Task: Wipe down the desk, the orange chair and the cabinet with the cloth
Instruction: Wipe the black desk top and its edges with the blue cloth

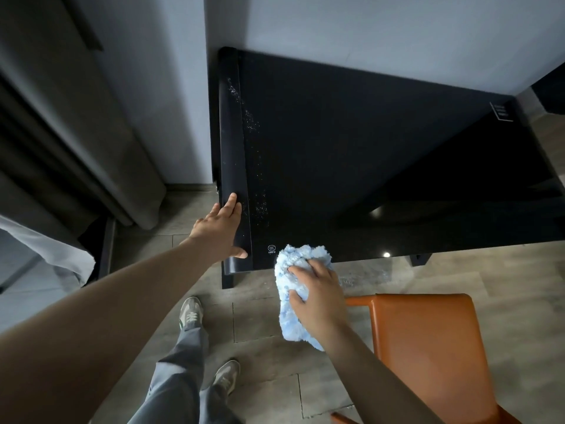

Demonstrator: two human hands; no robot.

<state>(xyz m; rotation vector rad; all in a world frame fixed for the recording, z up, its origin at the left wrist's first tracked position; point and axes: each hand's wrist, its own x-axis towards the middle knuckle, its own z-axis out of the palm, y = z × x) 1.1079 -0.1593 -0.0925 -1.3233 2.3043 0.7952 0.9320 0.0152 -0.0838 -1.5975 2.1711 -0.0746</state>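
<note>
- Left hand point(221, 231): flat, fingers extended, gripping nothing, resting on rounded left edge of glossy black tabletop point(351, 154).
- Right hand point(318, 290): clenched around fluffy light-blue microfibre cloth point(289, 301), at tabletop's near edge.
- White dust specks point(255, 166): scattered along left side of tabletop.
- Orange upholstered chair point(428, 347): just right of cloth, on grey tiled floor point(263, 347).

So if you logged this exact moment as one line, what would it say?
stage: wiping desk | right hand: gripping blue cloth at front edge | left hand: flat on desk's left edge | white specks along left side | orange chair: untouched
</note>
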